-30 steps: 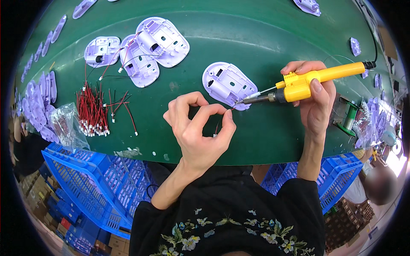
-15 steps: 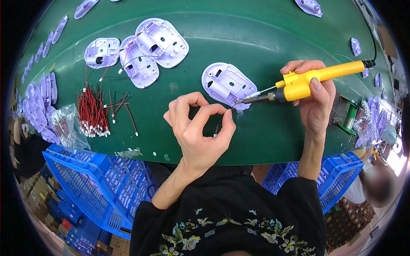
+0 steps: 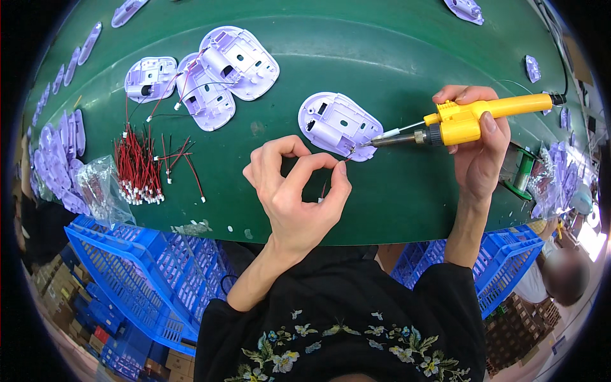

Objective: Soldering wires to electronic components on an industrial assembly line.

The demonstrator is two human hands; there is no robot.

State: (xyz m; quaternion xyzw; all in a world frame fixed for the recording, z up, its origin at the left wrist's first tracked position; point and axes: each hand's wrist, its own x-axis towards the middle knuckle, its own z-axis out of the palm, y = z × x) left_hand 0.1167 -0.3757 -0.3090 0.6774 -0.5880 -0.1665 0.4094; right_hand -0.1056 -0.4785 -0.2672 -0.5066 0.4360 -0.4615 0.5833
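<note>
My right hand (image 3: 478, 137) grips a yellow soldering iron (image 3: 468, 121), a solder feed tube running alongside its metal barrel. The iron's tip is over the near right edge of a pale purple plastic housing (image 3: 337, 121) lying on the green table. My left hand (image 3: 299, 191) pinches a thin wire (image 3: 342, 163) between thumb and forefinger, right at the housing's near edge. Below the pinch a bit of red wire and a white connector show, partly hidden by the fingers. Whether the wire's end is joined to the housing is too small to tell.
Three housings with wires (image 3: 238, 63) lie at the far left. Nearer are a pile of red wires (image 3: 137, 169) and a plastic bag (image 3: 102, 188). A green solder spool (image 3: 523, 173) stands right. Blue crates (image 3: 146, 274) sit below the table's front edge. A person (image 3: 563, 277) is at far right.
My right hand has drawn the soldering iron up and to the right, its tip moving off the wire joint near my left fingers. The left hand stays almost still.
</note>
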